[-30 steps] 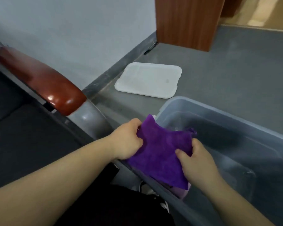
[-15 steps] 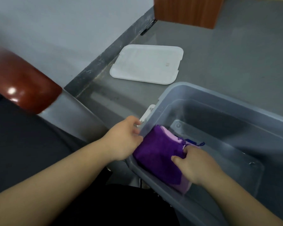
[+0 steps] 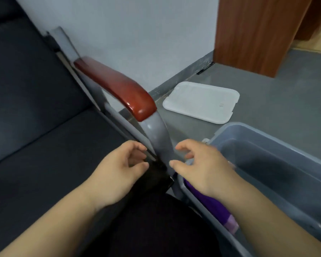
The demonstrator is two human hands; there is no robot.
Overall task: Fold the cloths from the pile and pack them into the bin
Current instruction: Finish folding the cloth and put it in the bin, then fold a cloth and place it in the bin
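Observation:
A folded purple cloth [image 3: 211, 203] lies inside the translucent grey bin [image 3: 263, 132] against its near left wall, with a pale pink cloth [image 3: 232, 222] showing under it. My right forearm hides part of both. My left hand [image 3: 119, 171] hovers over the dark seat with loosely curled fingers and holds nothing. My right hand [image 3: 202, 166] is above the bin's near corner, fingers spread, also empty. The pile of cloths is out of view.
A chair arm with a red-brown wooden rest [image 3: 117, 88] on a grey metal support [image 3: 157, 138] stands between my hands. The bin's white lid [image 3: 200, 101] lies on the grey floor by the wall. A wooden panel [image 3: 256, 32] stands at the back right.
Both hands have let go of the purple cloth, which now lies in the bin. They have lifted out and moved left toward the seat, and my view has swung left.

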